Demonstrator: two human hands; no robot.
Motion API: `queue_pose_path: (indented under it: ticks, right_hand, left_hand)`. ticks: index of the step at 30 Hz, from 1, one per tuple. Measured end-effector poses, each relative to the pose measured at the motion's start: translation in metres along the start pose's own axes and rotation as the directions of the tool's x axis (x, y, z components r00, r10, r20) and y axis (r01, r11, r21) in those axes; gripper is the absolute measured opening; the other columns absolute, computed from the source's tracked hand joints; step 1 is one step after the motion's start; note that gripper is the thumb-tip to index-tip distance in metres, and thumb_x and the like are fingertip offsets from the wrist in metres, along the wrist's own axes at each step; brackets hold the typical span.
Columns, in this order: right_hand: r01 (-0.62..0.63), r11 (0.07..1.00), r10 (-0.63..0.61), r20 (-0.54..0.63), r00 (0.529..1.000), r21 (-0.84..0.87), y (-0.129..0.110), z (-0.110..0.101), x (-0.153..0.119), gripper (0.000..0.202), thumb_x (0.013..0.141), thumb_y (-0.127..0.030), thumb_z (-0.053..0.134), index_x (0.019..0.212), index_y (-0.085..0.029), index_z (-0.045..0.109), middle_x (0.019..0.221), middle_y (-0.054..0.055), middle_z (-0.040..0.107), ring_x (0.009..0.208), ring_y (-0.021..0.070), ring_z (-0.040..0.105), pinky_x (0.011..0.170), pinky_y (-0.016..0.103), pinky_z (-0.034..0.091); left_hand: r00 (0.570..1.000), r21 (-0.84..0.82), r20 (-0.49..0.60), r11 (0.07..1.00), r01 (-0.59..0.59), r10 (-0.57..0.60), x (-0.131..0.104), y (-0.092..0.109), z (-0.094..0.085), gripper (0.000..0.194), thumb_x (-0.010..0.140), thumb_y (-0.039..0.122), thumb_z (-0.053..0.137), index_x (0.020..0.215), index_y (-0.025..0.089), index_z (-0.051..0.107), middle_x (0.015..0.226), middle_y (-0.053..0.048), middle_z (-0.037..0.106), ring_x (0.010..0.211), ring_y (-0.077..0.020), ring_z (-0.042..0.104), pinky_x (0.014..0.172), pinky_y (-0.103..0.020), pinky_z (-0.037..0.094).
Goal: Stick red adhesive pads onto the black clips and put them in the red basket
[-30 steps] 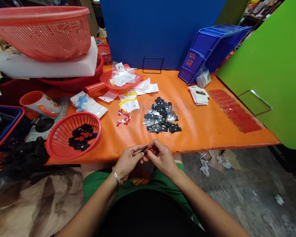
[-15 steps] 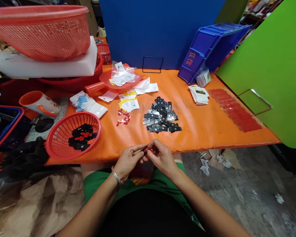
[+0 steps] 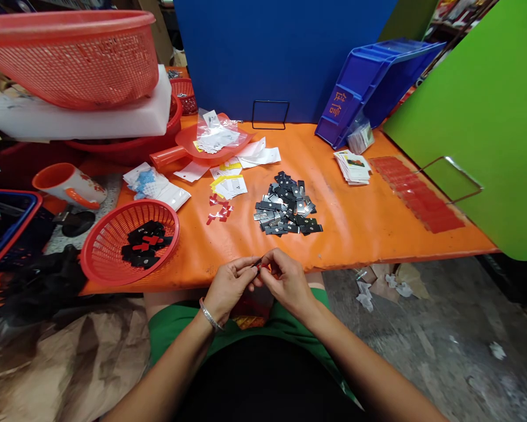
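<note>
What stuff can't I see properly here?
Head view:
- black-and-red piece: mostly covered by the left hand and right hand
- red basin's inside: hidden by the white foam block
- blue basket: cut off by left edge
- white cards' printing: too small

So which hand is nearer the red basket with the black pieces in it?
Left. The left hand is to the right of the red plastic basket, not touching it; the right hand is farther right, beyond the left hand.

In front of the pile of flat pieces [image 3: 287,205], the small black piece [image 3: 258,263] now shows less between the fingers [image 3: 247,275].
</note>
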State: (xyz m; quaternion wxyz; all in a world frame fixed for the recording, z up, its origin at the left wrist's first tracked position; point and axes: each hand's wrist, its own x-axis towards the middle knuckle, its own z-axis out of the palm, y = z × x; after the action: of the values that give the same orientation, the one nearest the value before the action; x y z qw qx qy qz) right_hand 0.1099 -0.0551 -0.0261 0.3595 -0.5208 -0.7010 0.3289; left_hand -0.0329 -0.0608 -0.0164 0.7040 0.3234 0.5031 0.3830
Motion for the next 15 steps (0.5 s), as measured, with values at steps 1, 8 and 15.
queue_pose_path:
  ticks: [1, 8, 15]
  right_hand:
    - [0.011, 1.0, -0.011, -0.004, 1.0, -0.01, 0.0, 0.0, 0.0, 0.008, 0.077, -0.012, 0.05, 0.073, -0.019, 0.048, 0.064, -0.002, 0.051, 0.058, 0.0111, 0.048, 0.052, 0.021, 0.037]
    - [0.116, 0.991, -0.117, -0.019, 0.993, -0.067, -0.004, 0.001, -0.003, 0.007, 0.081, -0.013, 0.051, 0.082, -0.019, 0.053, 0.077, 0.003, 0.058, 0.071, 0.0155, 0.056, 0.06, 0.025, 0.044]
    - [0.202, 0.972, -0.215, -0.112, 0.97, -0.119, -0.016, 0.003, -0.011, 0.014, 0.088, -0.013, 0.044, 0.093, -0.02, 0.055, 0.088, 0.007, 0.06, 0.085, 0.0189, 0.058, 0.076, 0.033, 0.049]
  left_hand:
    - [1.0, -0.001, -0.013, 1.0, -0.006, 0.006, 0.0, 0.0, 0.001, 0.043, 0.067, 0.031, 0.07, 0.102, 0.006, 0.066, 0.06, -0.002, 0.062, 0.053, -0.0083, 0.051, 0.052, -0.019, 0.039]
    - [0.978, 0.059, -0.162, 0.991, -0.123, 0.131, 0.002, -0.007, 0.004, 0.034, 0.069, 0.026, 0.068, 0.096, 0.007, 0.067, 0.059, -0.002, 0.064, 0.05, -0.0081, 0.052, 0.047, -0.018, 0.039]
    - [0.917, 0.228, -0.204, 0.927, -0.297, 0.344, 0.001, -0.013, 0.005, 0.028, 0.077, 0.028, 0.061, 0.1, 0.015, 0.068, 0.1, -0.008, 0.07, 0.085, -0.0186, 0.066, 0.076, -0.028, 0.053]
